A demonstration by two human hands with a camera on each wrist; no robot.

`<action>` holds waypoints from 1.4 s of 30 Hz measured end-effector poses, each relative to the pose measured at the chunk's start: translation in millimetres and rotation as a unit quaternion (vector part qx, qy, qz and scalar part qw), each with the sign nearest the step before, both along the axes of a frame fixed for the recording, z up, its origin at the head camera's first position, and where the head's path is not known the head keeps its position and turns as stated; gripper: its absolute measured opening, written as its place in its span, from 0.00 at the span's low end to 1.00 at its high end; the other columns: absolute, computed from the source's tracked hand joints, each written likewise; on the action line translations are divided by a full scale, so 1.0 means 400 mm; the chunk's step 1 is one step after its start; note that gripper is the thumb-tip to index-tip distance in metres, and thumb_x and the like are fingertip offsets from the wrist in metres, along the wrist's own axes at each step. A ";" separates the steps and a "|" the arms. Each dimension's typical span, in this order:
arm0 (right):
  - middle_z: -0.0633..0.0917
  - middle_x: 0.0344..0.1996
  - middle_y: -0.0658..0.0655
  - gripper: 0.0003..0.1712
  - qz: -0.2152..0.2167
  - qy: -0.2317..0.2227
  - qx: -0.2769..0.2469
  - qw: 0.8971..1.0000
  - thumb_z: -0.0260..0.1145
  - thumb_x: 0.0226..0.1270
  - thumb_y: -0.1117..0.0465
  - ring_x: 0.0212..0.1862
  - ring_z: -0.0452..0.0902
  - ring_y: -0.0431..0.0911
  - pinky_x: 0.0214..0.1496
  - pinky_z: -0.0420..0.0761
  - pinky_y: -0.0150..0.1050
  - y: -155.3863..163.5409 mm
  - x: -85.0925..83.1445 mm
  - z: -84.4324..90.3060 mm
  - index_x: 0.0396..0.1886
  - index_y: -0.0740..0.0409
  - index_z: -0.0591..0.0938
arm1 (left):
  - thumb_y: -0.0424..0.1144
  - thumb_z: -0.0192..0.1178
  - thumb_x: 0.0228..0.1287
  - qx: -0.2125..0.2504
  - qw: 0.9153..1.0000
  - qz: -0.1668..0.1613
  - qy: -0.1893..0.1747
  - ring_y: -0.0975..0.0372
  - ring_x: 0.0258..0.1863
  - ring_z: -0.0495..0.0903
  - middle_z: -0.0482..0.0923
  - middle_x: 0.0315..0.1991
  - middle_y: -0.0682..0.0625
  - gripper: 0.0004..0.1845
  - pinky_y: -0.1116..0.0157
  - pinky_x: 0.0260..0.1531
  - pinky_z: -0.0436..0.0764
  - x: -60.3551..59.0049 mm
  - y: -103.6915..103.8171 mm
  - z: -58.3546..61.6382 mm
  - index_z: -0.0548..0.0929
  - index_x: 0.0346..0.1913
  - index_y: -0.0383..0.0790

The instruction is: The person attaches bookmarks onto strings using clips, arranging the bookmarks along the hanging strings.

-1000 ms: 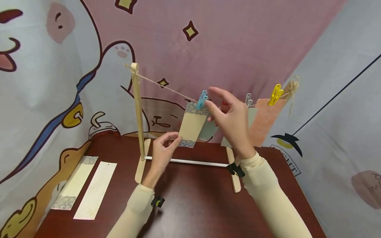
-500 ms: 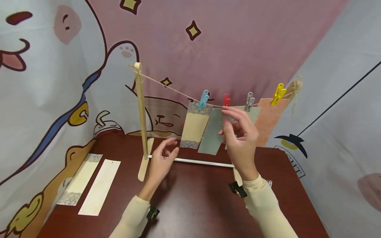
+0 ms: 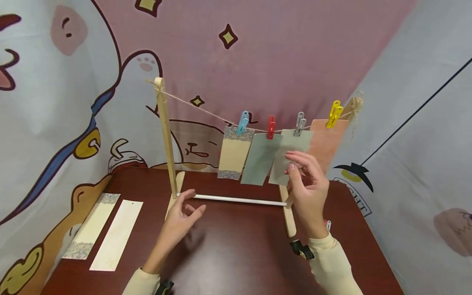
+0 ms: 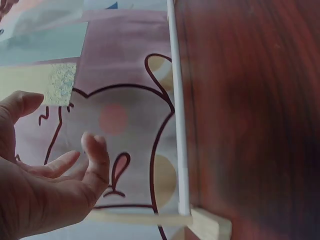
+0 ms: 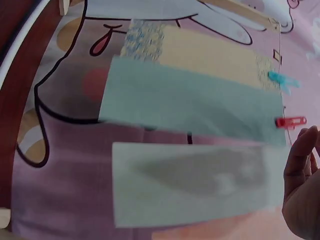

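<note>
Withdrawn from the lace-edged card (image 3: 234,155), now hanging by the blue clip (image 3: 242,123) at mid-frame and apparently secured, with left hand (image 3: 180,215) empty and widely spread, right hand (image 3: 309,192) empty and loosely bent.

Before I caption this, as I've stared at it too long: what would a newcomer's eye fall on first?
Probably the four cards hanging in a row from the string, centre to right in the head view, under blue, red, grey and yellow pegs. Next, perhaps, the right hand in front of the two rightmost cards, and the left hand above the table, near the left post.
</note>
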State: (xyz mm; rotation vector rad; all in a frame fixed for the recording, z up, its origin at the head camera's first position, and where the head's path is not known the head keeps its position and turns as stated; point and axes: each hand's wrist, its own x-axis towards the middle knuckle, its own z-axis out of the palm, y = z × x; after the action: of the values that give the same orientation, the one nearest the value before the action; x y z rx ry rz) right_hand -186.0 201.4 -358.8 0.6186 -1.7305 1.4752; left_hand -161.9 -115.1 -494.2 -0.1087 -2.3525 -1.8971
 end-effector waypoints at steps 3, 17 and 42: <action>0.84 0.49 0.68 0.13 -0.007 -0.006 -0.018 1.000 0.62 0.76 0.80 0.35 0.82 0.47 0.24 0.75 0.30 0.021 0.008 -0.013 0.54 0.78 0.86 | 0.43 0.76 0.70 -0.030 0.999 0.020 -0.005 0.58 0.35 0.77 0.81 0.58 0.45 0.31 0.66 0.32 0.76 0.013 -0.028 -0.013 0.78 0.72 0.42; 0.81 0.29 0.65 0.11 -0.122 -0.053 -0.014 0.991 0.59 0.79 0.79 0.20 0.70 0.41 0.24 0.72 0.29 0.155 0.077 -0.076 0.53 0.82 0.84 | 0.40 0.68 0.77 -0.139 0.983 0.091 -0.080 0.63 0.36 0.73 0.80 0.58 0.37 0.25 0.68 0.32 0.73 0.105 -0.146 -0.048 0.77 0.69 0.32; 0.87 0.35 0.50 0.13 -0.320 -0.296 0.080 0.896 0.71 0.80 0.55 0.28 0.75 0.42 0.21 0.69 0.30 0.343 0.112 -0.312 0.57 0.54 0.90 | 0.36 0.71 0.69 -0.232 0.949 0.196 -0.088 0.47 0.38 0.75 0.63 0.62 0.22 0.33 0.51 0.38 0.73 0.161 -0.298 -0.130 0.72 0.70 0.21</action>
State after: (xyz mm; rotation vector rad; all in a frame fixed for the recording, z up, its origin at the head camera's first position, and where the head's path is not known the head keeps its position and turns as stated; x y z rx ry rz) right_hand -141.0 338.5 -483.4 -0.3714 -2.2354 1.0945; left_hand -97.5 -234.3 -546.3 0.4714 -2.6404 -1.1965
